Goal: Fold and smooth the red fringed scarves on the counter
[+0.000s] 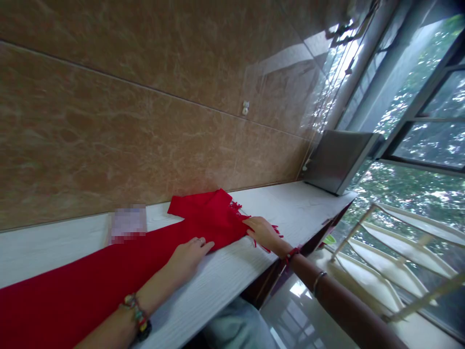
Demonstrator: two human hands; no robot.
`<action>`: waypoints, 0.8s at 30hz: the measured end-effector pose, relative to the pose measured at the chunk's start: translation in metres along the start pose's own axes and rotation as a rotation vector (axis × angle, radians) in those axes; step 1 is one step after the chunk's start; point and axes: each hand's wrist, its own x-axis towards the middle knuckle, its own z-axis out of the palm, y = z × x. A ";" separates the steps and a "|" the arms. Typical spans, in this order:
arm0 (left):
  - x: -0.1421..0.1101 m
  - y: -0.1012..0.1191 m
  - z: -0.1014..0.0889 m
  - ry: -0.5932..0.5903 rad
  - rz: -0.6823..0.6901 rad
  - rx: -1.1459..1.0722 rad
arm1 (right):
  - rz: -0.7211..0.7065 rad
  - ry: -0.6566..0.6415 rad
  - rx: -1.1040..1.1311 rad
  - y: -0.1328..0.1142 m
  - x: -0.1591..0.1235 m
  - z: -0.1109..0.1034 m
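Observation:
A long red scarf [109, 271] with a fringed end lies stretched along a white wooden table [290, 208]. Its far end is folded back on itself. My left hand [187, 254] rests flat on the scarf's near edge, fingers stretched out and together, a ring on one finger and beaded bracelets at the wrist. My right hand [263, 232] lies on the fringed end of the scarf, fingers extended over the tassels, with a red cord and a bangle on that arm.
A blurred small patch [127, 224] sits on the table against the brown marble wall [145, 97]. A grey laptop [337, 160] stands open at the table's far end by the window. A pale wooden drying rack [399, 242] stands on the glossy floor to the right.

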 end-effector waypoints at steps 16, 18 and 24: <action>-0.002 0.001 0.004 0.167 -0.076 0.052 | 0.071 0.043 -0.039 0.008 0.015 -0.005; -0.003 0.003 0.002 0.153 -0.060 0.052 | 0.044 -0.030 -0.010 0.011 0.013 0.000; -0.003 0.004 0.003 0.102 -0.037 0.043 | 0.010 -0.179 0.080 0.025 0.016 0.000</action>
